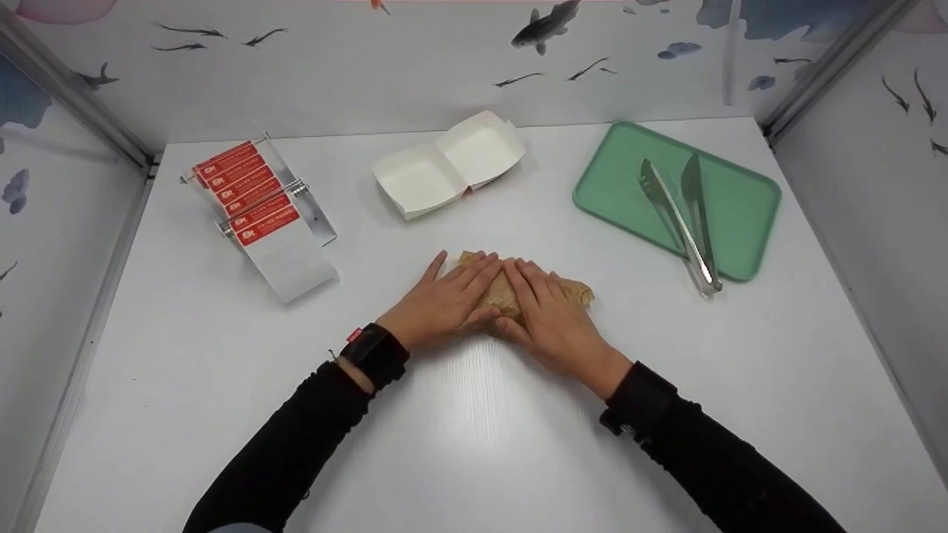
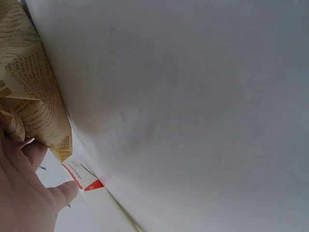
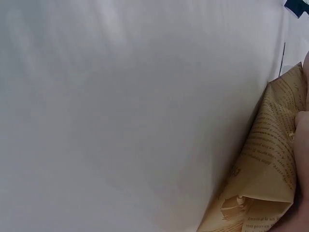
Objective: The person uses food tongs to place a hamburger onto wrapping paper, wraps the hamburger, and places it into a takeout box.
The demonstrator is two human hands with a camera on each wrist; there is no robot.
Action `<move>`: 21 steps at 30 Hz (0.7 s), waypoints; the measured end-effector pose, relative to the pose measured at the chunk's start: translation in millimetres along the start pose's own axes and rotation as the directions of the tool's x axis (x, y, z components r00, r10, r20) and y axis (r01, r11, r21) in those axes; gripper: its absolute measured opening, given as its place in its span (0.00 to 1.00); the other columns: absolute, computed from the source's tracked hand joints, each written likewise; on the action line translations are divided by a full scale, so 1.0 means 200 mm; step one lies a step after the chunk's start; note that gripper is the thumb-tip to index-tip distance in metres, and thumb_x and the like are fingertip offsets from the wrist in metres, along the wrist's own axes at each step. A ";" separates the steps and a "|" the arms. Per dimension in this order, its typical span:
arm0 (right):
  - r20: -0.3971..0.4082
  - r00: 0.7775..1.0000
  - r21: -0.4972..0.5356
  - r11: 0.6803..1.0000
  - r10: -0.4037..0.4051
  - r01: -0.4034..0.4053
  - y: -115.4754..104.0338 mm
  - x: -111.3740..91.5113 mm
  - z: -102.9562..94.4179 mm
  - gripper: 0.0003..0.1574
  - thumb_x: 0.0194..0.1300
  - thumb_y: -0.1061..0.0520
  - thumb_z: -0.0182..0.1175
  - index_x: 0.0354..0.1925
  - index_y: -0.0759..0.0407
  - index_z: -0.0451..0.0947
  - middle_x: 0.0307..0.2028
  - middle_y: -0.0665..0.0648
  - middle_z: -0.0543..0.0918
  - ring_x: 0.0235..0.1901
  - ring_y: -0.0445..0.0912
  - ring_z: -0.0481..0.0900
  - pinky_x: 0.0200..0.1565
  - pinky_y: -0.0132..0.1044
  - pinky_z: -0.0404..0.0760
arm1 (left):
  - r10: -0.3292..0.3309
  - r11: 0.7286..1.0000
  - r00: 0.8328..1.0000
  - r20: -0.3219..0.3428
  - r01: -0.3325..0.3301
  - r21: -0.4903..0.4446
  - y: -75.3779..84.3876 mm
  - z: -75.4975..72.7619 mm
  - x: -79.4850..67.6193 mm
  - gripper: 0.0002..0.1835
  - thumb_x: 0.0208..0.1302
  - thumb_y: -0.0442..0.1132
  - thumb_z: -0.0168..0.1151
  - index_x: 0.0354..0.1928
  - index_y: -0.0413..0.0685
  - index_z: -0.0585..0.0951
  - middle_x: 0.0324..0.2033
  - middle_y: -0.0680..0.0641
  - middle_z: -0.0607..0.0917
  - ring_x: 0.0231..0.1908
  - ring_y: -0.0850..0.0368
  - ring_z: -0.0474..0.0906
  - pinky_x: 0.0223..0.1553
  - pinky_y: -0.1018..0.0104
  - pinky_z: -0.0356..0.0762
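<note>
A parcel wrapped in brown paper printed like newsprint [image 1: 501, 297] lies on the white table, its paper folded and creased in both wrist views. My left hand [image 1: 448, 300] rests on its left part with fingers straight and the little finger spread away. From the other side my right hand [image 1: 552, 322] lays straight fingers over the top of the wrap. The two hands' fingertips nearly meet above its middle, and the thumbs come close together at the near edge. Much of the parcel is hidden under the hands, and whatever the paper encloses is out of sight.
Behind the hands stands an unfolded white paper box [image 1: 422, 178]. A metal dispenser with a strip of red-and-white labels [image 1: 255, 211] is at the left. On the right, metal tongs [image 1: 692, 229] lie across a green tray [image 1: 611, 185], their hinged end past its edge.
</note>
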State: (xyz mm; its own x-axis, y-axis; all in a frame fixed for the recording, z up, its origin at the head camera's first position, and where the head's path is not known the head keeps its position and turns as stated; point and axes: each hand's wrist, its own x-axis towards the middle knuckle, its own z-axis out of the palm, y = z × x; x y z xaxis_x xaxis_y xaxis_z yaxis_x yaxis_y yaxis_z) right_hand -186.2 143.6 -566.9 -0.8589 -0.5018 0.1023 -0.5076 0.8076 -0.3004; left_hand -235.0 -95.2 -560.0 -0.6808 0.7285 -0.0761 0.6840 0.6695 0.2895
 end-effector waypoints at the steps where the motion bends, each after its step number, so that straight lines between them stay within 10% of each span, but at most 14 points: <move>1: -0.005 1.000 -0.003 1.000 0.002 -0.002 0.00 0.00 0.00 0.51 0.83 0.36 0.52 0.85 0.65 0.51 0.80 0.69 0.63 0.80 0.64 0.63 0.78 0.66 0.64 | -0.007 1.000 1.000 0.005 0.007 -0.012 0.00 0.00 0.00 0.42 0.85 0.66 0.38 0.87 0.48 0.50 0.86 0.46 0.56 0.86 0.50 0.51 0.84 0.32 0.43; 10: -0.029 0.998 -0.052 0.997 0.048 -0.050 -0.04 0.01 0.01 0.53 0.79 0.33 0.57 0.81 0.68 0.58 0.74 0.70 0.69 0.73 0.66 0.70 0.75 0.64 0.68 | 0.010 0.999 0.997 -0.082 -0.006 0.051 0.05 -0.02 -0.02 0.35 0.87 0.60 0.39 0.87 0.53 0.55 0.85 0.47 0.60 0.86 0.49 0.52 0.82 0.31 0.48; 17: -0.062 0.993 -0.021 0.995 0.099 -0.101 -0.09 0.00 0.00 0.52 0.78 0.34 0.59 0.80 0.69 0.60 0.74 0.71 0.71 0.73 0.66 0.71 0.72 0.65 0.71 | 0.185 0.964 0.926 -0.329 -0.106 0.243 0.12 -0.03 -0.06 0.27 0.81 0.44 0.60 0.78 0.53 0.73 0.75 0.51 0.77 0.75 0.48 0.70 0.72 0.32 0.69; 21: -0.019 0.992 0.044 0.992 0.121 -0.120 -0.11 -0.02 -0.04 0.53 0.79 0.34 0.58 0.81 0.69 0.58 0.75 0.71 0.71 0.74 0.65 0.71 0.70 0.67 0.73 | 0.165 0.963 0.929 -0.332 -0.079 0.259 0.11 -0.06 -0.08 0.23 0.78 0.41 0.62 0.72 0.55 0.79 0.71 0.53 0.81 0.71 0.49 0.74 0.64 0.39 0.75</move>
State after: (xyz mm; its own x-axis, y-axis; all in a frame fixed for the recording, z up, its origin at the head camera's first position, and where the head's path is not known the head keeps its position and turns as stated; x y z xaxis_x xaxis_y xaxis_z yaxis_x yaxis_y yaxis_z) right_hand -171.4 129.9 -553.6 -0.9151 -0.3945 0.0836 -0.3975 0.8474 -0.3520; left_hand -211.0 -93.7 -541.6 -0.6062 0.7391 0.2936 0.7800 0.6247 0.0380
